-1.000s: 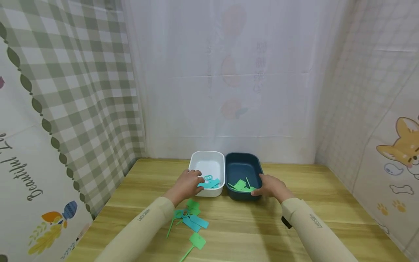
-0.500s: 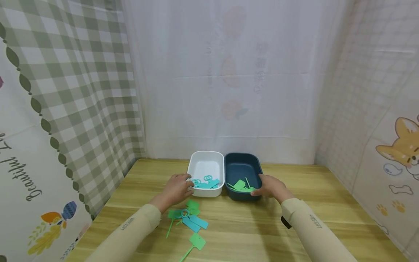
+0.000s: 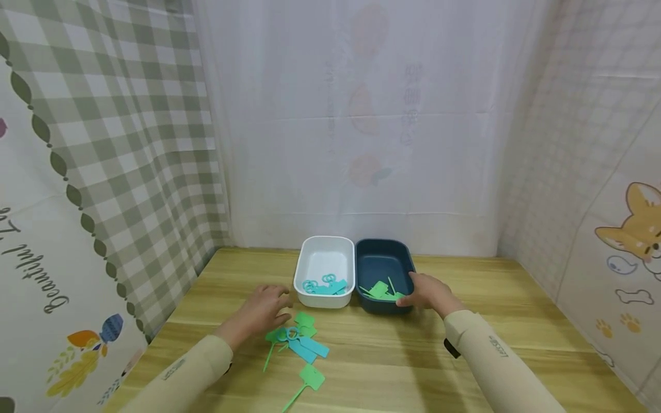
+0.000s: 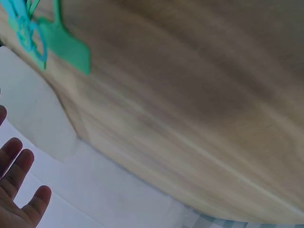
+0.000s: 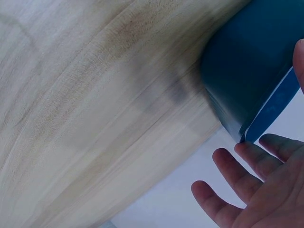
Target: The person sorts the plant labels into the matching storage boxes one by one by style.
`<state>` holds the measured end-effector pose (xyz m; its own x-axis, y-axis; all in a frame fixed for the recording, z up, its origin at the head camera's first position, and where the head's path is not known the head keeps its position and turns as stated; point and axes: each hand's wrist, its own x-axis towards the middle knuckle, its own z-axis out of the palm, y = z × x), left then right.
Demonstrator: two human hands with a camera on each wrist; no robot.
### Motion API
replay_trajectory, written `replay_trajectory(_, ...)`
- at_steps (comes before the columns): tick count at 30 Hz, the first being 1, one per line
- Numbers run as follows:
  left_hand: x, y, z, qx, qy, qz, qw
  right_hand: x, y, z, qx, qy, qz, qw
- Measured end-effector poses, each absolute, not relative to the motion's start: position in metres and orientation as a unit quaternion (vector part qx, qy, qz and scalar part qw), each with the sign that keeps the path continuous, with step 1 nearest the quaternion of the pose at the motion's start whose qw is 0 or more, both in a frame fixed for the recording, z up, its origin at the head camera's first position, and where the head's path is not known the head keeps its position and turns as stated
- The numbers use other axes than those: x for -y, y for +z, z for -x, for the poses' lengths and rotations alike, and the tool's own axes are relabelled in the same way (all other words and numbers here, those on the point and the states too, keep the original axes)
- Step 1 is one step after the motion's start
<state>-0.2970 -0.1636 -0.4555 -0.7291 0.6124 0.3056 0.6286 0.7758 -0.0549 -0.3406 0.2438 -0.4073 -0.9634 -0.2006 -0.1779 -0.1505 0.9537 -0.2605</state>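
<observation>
My left hand [image 3: 262, 310] is over the table just left of the white bin [image 3: 326, 258], fingers apart and holding nothing. Teal ring-ended strips [image 3: 330, 288] lie inside that bin. My right hand [image 3: 427, 291] rests against the right front corner of the dark blue bin [image 3: 382, 264], which holds green square-headed tags with thin stems [image 3: 379, 289]. In the right wrist view, its spread fingertips [image 5: 251, 154] are right at the bin's rim. Below and right of my left hand lies a loose pile of teal strips [image 3: 314, 346] and green tags [image 3: 304, 319].
Both bins stand side by side near the back of the wooden table [image 3: 465, 344]. One separate green tag [image 3: 312, 377] lies toward the front. A white curtain [image 3: 428, 172] hangs behind, with a checked curtain [image 3: 150, 143] at left.
My left hand has drawn back from over the white bin, leftward and toward me, and more teal strips show inside it. My right hand has stayed at the dark blue bin.
</observation>
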Motion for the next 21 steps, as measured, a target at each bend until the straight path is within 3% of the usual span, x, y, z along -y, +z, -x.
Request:
replay_trajectory(14, 0.166, -0.472, 0.283, 0.935, -0.026, 0.348, 0.057, -0.243, -0.406, 0.338, -0.983, -0.121, 0.089, 0.102)
replay_trajectory(21, 0.164, -0.478, 0.286, 0.938, -0.022, 0.343, 0.041, -0.243, -0.406, 0.338, -0.983, -0.120, 0.093, 0.100)
